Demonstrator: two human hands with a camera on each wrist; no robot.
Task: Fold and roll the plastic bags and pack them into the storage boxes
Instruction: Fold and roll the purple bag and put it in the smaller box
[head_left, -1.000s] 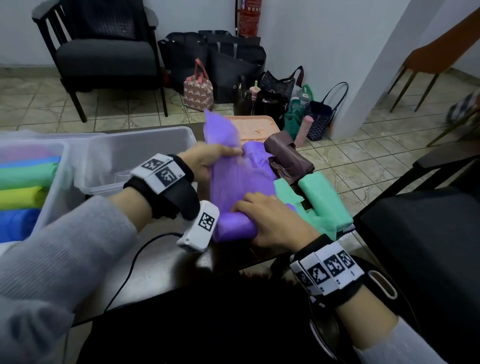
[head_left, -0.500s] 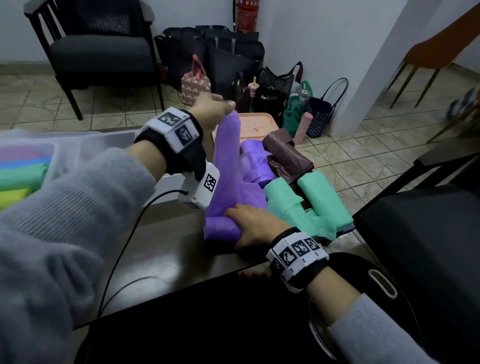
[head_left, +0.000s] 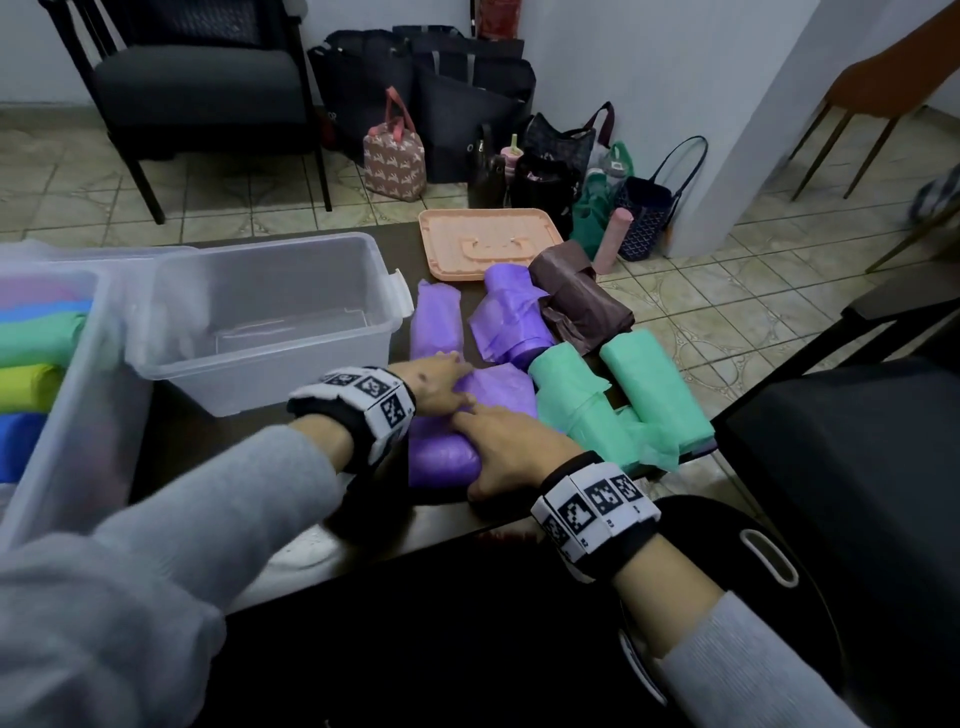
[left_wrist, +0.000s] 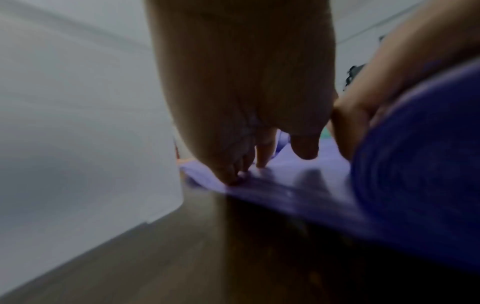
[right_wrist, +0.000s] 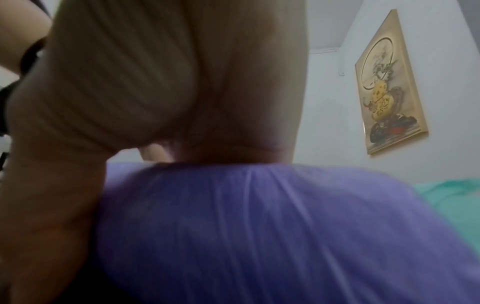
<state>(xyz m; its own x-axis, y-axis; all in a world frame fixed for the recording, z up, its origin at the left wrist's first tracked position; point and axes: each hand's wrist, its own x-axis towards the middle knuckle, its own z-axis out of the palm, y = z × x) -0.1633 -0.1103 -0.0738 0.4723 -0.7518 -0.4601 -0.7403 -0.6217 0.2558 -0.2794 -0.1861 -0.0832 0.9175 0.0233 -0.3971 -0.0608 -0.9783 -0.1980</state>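
A purple plastic bag (head_left: 441, 457) lies partly rolled at the near edge of the dark table (head_left: 208, 441). Its unrolled strip (head_left: 436, 322) stretches flat away from me. My right hand (head_left: 498, 441) sits cupped over the roll, with the thumb round its near side; the right wrist view shows the palm (right_wrist: 182, 102) on the purple roll (right_wrist: 259, 226). My left hand (head_left: 452, 384) presses straight fingers (left_wrist: 259, 156) onto the flat strip (left_wrist: 298, 181) just beyond the roll. The clear storage box (head_left: 270, 322) to the left holds no bags.
A second box (head_left: 67, 415) at far left holds several coloured rolls. Another purple bag (head_left: 514, 322), a brown bag (head_left: 582, 301) and two green rolls (head_left: 654, 395) lie right of my hands. A peach lid (head_left: 488, 241) lies at the back. A black chair (head_left: 857, 467) stands right.
My left hand, which had lifted the bag's free end high, has laid it flat on the table and come down next to the roll. The right hand has stayed on the roll.
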